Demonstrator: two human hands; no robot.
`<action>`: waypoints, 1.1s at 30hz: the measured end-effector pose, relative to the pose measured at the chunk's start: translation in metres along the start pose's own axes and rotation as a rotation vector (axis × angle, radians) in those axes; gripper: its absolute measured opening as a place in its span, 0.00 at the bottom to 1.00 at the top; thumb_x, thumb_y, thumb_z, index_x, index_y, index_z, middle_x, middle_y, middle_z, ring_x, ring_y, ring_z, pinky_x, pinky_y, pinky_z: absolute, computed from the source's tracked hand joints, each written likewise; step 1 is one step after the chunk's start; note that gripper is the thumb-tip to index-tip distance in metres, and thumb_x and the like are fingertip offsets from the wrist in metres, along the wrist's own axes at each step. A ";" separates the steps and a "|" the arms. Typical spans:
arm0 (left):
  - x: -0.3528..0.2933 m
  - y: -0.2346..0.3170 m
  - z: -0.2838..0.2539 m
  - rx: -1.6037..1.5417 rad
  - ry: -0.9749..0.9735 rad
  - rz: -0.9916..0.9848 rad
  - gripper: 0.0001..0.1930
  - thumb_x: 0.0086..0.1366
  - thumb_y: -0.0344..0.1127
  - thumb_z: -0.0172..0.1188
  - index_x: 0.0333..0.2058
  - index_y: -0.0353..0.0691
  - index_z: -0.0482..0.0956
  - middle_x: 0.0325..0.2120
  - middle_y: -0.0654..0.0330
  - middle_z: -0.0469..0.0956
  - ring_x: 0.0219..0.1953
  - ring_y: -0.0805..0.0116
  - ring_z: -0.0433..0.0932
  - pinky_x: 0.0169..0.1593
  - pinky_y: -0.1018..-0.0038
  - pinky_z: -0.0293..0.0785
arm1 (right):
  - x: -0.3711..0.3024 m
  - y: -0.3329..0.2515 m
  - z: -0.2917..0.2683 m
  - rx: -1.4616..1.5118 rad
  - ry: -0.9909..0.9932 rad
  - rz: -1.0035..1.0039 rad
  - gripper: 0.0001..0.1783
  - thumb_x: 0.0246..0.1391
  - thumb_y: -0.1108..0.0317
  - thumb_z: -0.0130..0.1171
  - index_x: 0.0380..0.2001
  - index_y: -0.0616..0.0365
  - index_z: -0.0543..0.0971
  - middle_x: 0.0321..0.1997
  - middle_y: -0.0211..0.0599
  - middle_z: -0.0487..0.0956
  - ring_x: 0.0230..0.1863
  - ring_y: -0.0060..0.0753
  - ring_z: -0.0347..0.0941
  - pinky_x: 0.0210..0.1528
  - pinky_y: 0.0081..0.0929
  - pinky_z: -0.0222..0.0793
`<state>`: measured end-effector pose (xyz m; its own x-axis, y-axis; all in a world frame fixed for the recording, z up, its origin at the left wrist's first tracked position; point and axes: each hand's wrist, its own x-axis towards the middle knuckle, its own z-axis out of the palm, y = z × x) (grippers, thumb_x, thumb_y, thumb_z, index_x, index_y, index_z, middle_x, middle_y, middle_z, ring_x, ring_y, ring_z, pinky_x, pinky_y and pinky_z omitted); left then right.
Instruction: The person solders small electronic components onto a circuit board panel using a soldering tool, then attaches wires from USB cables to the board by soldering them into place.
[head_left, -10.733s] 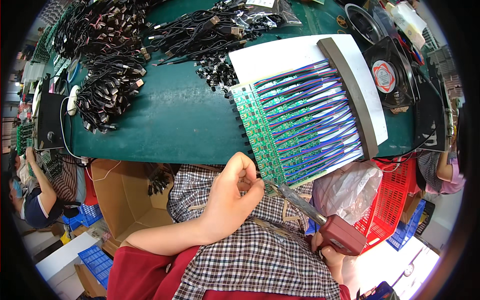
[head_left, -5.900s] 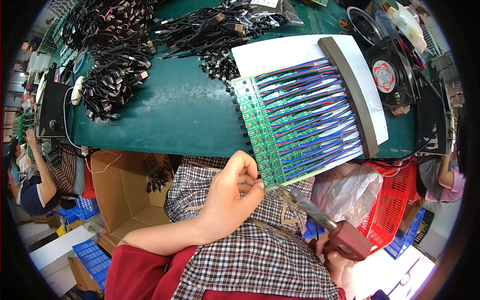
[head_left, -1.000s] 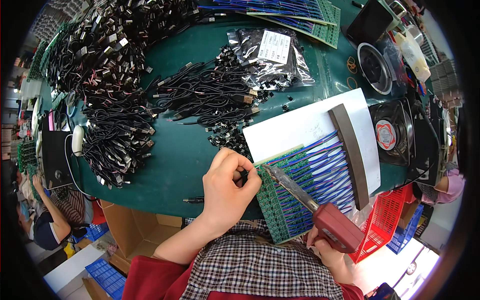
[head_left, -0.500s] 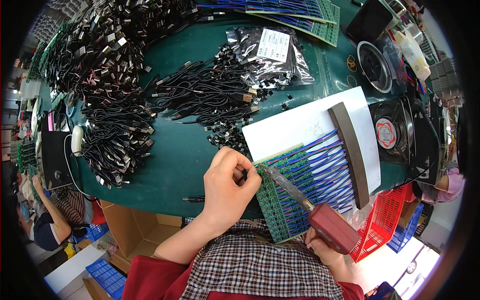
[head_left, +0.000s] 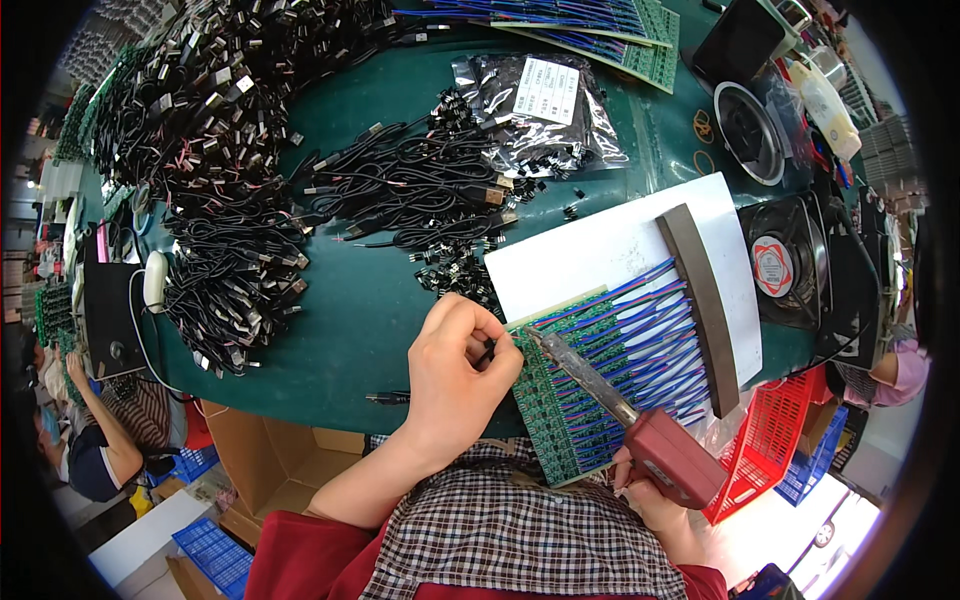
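Note:
My left hand [head_left: 465, 375] is closed in a pinch at the upper left edge of a green circuit board panel [head_left: 548, 425]. A dark bit of a black cable shows between its fingers; a black plug [head_left: 388, 398] pokes out beside the wrist, perhaps the same cable's end. My right hand [head_left: 650, 500] grips a soldering iron [head_left: 675, 455] with a boxy dark red handle. The iron's metal barrel slants up and left over the panel, its tip close to my left fingertips. Rows of blue and red wires [head_left: 630, 345] run from the panel toward a dark bar [head_left: 700, 310].
A white sheet [head_left: 600, 240] lies under the bar and wires. Piles of black cables [head_left: 410, 185] and a clear bag [head_left: 540, 105] of dark parts lie beyond. At right stand a fan [head_left: 780, 265] and a round metal dish [head_left: 750, 135]. A red basket [head_left: 765, 450] sits below the table edge.
The soldering iron has shifted slightly right and down, its tip drawing back a little from my left fingertips. My left hand and the panel look unmoved.

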<state>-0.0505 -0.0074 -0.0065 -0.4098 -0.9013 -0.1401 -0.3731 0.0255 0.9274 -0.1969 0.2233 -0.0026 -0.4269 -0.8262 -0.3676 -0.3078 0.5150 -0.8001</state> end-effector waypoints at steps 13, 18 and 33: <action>0.001 0.001 -0.001 0.010 -0.021 -0.009 0.04 0.48 0.18 0.55 0.22 0.32 0.70 0.25 0.64 0.66 0.21 0.84 0.66 0.25 0.87 0.63 | 0.009 -0.015 0.003 0.294 0.017 -0.044 0.35 0.33 0.70 0.69 0.49 0.70 0.70 0.34 0.40 0.80 0.27 0.28 0.77 0.30 0.22 0.73; 0.001 0.001 -0.001 0.008 -0.018 -0.006 0.04 0.48 0.18 0.54 0.22 0.32 0.69 0.26 0.63 0.66 0.21 0.84 0.66 0.24 0.87 0.63 | 0.008 -0.022 0.003 0.552 -0.020 0.025 0.34 0.44 0.52 0.67 0.48 0.65 0.68 0.42 0.40 0.74 0.24 0.24 0.69 0.25 0.18 0.65; -0.001 0.018 -0.010 0.219 -0.070 -0.010 0.05 0.52 0.25 0.59 0.26 0.35 0.71 0.26 0.59 0.69 0.22 0.70 0.72 0.24 0.76 0.69 | 0.004 -0.023 -0.005 0.520 -0.105 0.074 0.36 0.45 0.49 0.65 0.48 0.64 0.68 0.42 0.40 0.75 0.25 0.24 0.69 0.26 0.20 0.65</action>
<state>-0.0487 -0.0103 0.0137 -0.4590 -0.8701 -0.1794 -0.5462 0.1172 0.8294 -0.1958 0.2091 0.0160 -0.3359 -0.8241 -0.4561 0.1930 0.4138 -0.8897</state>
